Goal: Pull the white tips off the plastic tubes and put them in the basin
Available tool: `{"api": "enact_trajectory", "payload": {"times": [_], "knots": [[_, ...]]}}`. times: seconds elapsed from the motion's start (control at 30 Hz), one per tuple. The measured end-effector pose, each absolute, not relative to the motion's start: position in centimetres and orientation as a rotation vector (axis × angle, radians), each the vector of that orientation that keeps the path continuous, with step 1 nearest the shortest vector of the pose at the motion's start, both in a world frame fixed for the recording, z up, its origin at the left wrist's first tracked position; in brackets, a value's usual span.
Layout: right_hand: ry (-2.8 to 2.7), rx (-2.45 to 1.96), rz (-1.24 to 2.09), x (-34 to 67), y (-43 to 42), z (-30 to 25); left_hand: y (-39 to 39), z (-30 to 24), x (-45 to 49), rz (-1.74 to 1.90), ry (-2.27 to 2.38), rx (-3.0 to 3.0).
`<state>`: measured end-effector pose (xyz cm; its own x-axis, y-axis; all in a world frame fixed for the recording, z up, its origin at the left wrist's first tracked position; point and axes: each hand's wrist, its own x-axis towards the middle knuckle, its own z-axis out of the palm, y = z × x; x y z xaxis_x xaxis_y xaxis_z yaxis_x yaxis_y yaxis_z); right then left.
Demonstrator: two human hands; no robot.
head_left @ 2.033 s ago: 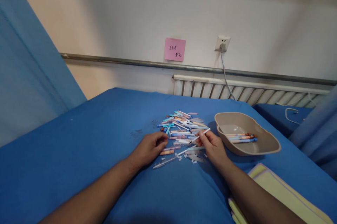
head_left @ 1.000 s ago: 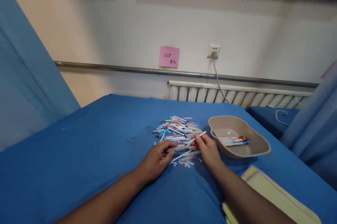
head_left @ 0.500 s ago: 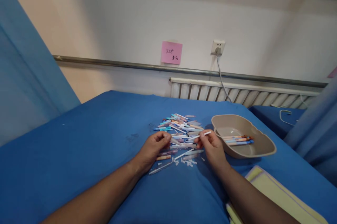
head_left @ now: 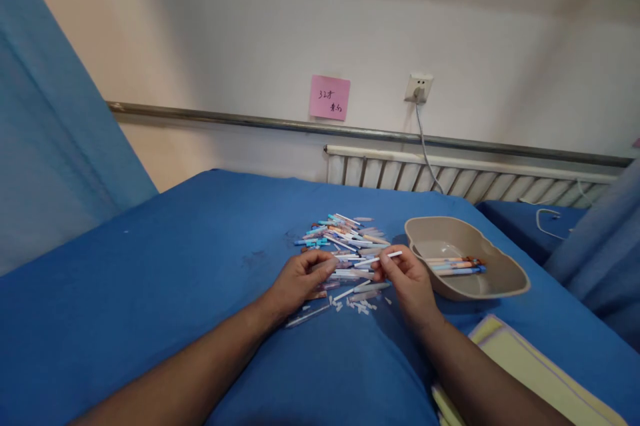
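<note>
A heap of small coloured pens and loose pen parts [head_left: 345, 239] lies on a table under a blue cloth [head_left: 165, 266]. My right hand [head_left: 407, 283] pinches a thin white refill [head_left: 380, 258] that points up to the right, just left of the tray. My left hand [head_left: 297, 279] rests at the near left edge of the heap, fingers curled around a pale pen barrel [head_left: 320, 267]. Small white bits [head_left: 357, 306] lie scattered between my two hands.
A beige tray [head_left: 505, 279] holding a few assembled pens [head_left: 455, 267] stands to the right of the heap. A yellow pad [head_left: 525, 366] lies at the near right. Behind are a wall with a pink note [head_left: 329, 97], a socket, a rail and a radiator.
My left hand has gone from lying on the pens at the heap's edge to lifting a pale barrel towards the refill. My right hand keeps holding the white refill.
</note>
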<state>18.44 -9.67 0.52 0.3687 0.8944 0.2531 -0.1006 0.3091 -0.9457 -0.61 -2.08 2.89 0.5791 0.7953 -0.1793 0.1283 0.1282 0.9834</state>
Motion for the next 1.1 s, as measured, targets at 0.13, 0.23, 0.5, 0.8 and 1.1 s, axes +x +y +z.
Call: {"api": "enact_trajectory", "payload": {"times": [0.13, 0.23, 0.5, 0.8, 1.1], "knots": [[-0.943, -1.023, 0.834, 18.3, -10.0, 0.9, -1.9, 2.1, -0.5, 0.573, 0.826, 1.557], [-0.952, -1.036, 0.827, 18.2, -10.1, 1.1, -1.8, 1.9, -0.5, 0.579, 0.798, 1.677], [-0.976, -1.076, 0.818, 18.2, -10.0, 1.0, -1.8, 2.0, -0.7, 0.577, 0.773, 1.834], [-1.068, -1.127, 0.938, 17.7, -9.9, 0.4, -2.0, 2.0, -0.8, 0.583, 0.754, 1.939], [-1.54, -1.268, 0.771, 17.7, -10.6, 0.0, -3.0, 2.6, -0.7, 0.51, 0.624, 2.046]]}}
